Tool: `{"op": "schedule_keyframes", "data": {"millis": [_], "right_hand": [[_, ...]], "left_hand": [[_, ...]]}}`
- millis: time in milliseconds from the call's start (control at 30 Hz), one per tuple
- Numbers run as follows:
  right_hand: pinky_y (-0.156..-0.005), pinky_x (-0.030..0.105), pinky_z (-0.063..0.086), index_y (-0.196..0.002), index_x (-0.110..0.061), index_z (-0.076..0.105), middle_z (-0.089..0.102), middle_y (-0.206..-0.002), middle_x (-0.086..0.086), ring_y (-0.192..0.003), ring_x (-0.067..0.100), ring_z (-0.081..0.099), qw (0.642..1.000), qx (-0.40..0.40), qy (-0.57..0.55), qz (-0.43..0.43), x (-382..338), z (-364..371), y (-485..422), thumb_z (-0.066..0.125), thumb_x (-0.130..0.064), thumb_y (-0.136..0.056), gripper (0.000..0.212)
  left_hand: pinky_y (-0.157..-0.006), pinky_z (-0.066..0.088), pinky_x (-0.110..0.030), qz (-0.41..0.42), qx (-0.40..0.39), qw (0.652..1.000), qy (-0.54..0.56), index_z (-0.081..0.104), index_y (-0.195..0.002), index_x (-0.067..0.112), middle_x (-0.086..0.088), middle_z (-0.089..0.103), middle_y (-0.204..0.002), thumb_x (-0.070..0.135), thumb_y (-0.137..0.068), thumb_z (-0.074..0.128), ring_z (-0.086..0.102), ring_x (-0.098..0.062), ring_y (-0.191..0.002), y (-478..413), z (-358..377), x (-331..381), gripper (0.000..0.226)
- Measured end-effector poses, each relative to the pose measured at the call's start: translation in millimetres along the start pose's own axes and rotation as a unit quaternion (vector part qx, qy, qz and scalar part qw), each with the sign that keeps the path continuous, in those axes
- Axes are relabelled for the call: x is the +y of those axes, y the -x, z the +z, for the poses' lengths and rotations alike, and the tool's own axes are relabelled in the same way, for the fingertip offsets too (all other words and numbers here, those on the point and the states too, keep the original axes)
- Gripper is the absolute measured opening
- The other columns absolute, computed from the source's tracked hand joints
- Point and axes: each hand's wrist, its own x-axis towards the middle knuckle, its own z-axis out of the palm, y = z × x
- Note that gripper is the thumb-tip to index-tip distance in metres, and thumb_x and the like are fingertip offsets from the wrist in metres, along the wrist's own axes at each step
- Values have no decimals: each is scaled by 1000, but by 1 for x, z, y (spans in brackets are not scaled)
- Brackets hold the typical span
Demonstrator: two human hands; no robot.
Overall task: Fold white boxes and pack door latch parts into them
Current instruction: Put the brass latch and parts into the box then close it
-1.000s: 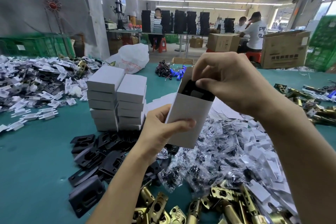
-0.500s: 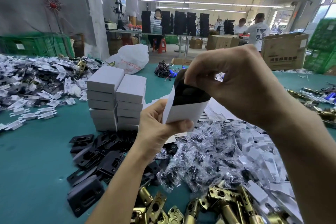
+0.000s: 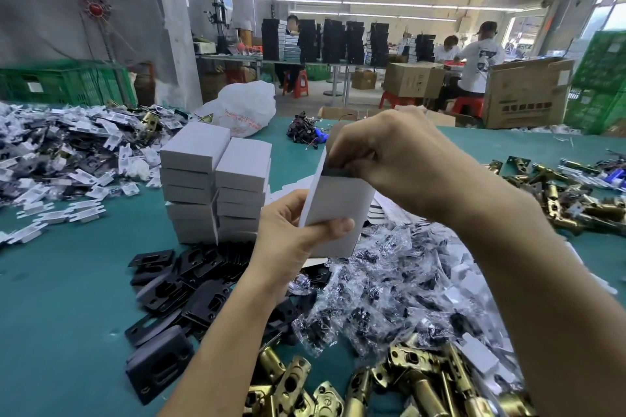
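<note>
- Currently, I am gripping the white box point(image 3: 338, 213) upright with my left hand point(image 3: 288, 240), thumb across its front face, above the bagged parts point(image 3: 389, 284) on the green table point(image 3: 50, 298).
- I am pinching the box's top edge with my right hand point(image 3: 403, 159), fingers curled at its mouth.
- Two stacks of closed boxes point(image 3: 216, 183) are standing just left of it, with black plates point(image 3: 189, 284) and brass latches point(image 3: 338, 389) lying nearer me.

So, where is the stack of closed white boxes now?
In the head view, the stack of white boxes stands left of centre on the teal table, beside the left hand and behind the black plates.
</note>
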Motion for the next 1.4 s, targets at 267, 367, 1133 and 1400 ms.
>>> {"op": "schedule_keyframes", "data": {"millis": [267, 367, 1133, 1400], "right_hand": [[-73, 34, 53, -82, -12, 68, 68, -77, -4, -73, 13, 63, 981, 141, -51, 124, 33, 23, 27, 60, 4, -83, 18], [-83, 39, 55, -88, -19, 66, 69, -88, -2, -81, 13, 63, 970, -92, -12, 223, 46, 48, 37, 65, -10, -88, 9], [-55, 23, 52, -102, -33, 59, 69, -69, 3, -61, 15, 65, 927, 257, -233, 140, 33, 21, 36, 82, -19, -78, 36], [-59, 27, 43, -100, -29, 67, 66, -64, -11, -56, -1, 52, 971, 191, -102, 105, 18, 40, 17, 80, -25, -81, 23]], "left_hand": [[-80, 61, -44, -19, 68, 997, 13, 76, -100, 15, -6, 78, -98, 15, -56, 94, 73, -19, -87, -2, -4, 0, 48], [-81, 61, -50, -27, 111, 993, 27, 79, -85, 19, -2, 78, -87, 23, -59, 87, 72, -15, -79, -4, -3, 0, 28], [-66, 59, -27, -40, 70, 997, -16, 81, -85, 22, -5, 79, -91, 29, -46, 94, 74, -17, -80, -1, -3, -4, 42], [-55, 54, -26, -58, 10, 997, -42, 81, -88, 27, -3, 77, -83, 24, -55, 92, 70, -11, -68, 2, 0, -3, 35]]}}
